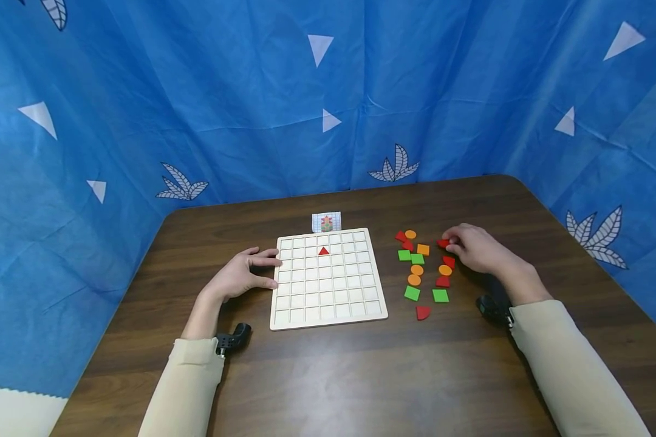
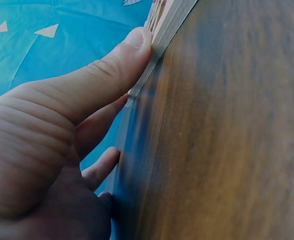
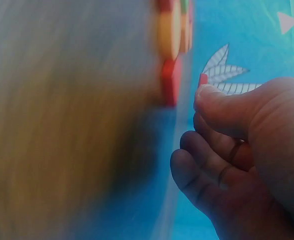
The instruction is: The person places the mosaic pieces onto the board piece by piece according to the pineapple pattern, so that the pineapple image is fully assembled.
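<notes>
On the dark brown wooden tabletop (image 1: 333,376) lay a pale wooden grid board of square cells (image 1: 328,297), and a single small red triangle piece (image 1: 324,250) sat in a cell of its second row from the far edge, near twelve o'clock on the board. The person's left hand (image 1: 242,277) rested at the board's nine o'clock edge, its fingers relaxed and nearly straight, holding nothing; in the left wrist view the thumb (image 2: 112,75) pressed flat against the board's thin side. A small white printed pattern card (image 1: 326,222) stood just beyond the board's far edge, at twelve o'clock. At three o'clock from the board lay a loose cluster of flat coloured pieces (image 1: 423,267): red ones, orange discs, an orange square and green squares, with a red quarter-round piece (image 1: 423,312) lying a little apart at the cluster's six o'clock end. The right hand (image 1: 478,249) sat at the cluster's two o'clock corner with its fingers curled, pinching a small red piece (image 1: 443,243) between thumb and fingertips; the right wrist view showed a sliver of red above the thumb tip, though much of that view was blurred. A blue patterned cloth backdrop (image 1: 251,91) with white triangles and leaves hung around the tabletop.
</notes>
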Motion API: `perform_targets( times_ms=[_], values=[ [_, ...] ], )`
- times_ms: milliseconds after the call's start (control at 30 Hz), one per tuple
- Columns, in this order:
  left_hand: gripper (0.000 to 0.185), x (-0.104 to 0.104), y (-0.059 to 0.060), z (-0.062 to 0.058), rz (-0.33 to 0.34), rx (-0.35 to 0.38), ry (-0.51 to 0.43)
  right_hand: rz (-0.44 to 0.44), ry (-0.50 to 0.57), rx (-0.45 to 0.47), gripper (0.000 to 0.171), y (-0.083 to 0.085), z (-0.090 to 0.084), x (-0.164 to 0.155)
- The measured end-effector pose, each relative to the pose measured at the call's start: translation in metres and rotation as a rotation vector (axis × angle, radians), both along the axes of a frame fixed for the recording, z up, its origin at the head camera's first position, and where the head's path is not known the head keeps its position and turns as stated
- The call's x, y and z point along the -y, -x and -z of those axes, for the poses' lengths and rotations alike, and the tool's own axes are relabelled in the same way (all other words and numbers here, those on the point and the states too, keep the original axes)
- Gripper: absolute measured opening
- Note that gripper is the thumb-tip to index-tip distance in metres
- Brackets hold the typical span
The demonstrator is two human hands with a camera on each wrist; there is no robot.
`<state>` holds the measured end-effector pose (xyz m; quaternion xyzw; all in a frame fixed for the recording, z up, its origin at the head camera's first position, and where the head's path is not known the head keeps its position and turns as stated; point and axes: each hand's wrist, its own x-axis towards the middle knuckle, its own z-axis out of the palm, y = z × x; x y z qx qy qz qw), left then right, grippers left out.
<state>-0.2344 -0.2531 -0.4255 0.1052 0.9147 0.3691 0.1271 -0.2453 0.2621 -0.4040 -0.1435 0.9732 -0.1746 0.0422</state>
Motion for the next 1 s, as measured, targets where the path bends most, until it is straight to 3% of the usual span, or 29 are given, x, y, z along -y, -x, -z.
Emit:
perform_targets(
  times_ms=[200, 633, 800, 1000],
  values=[
    [0.054, 0.001, -0.001, 0.0, -0.002, 0.001, 0.004, -0.037, 0.044, -0.007, 0.027, 0.0, -0.011, 0.025],
    [0.052, 0.0, 0.002, 0.0, 0.003, -0.006, 0.001, -0.156, 0.115, -0.055, 0.025, 0.006, -0.027, 0.122],
    [0.053, 0.001, 0.003, 0.001, 0.001, -0.008, 0.004, -0.21, 0.117, -0.055, 0.027, 0.009, -0.027, 0.164],
    [0.051, -0.001, 0.001, 0.0, -0.003, -0.003, -0.014, -0.223, 0.157, -0.014, 0.017, 0.012, -0.02, 0.211]
  ],
)
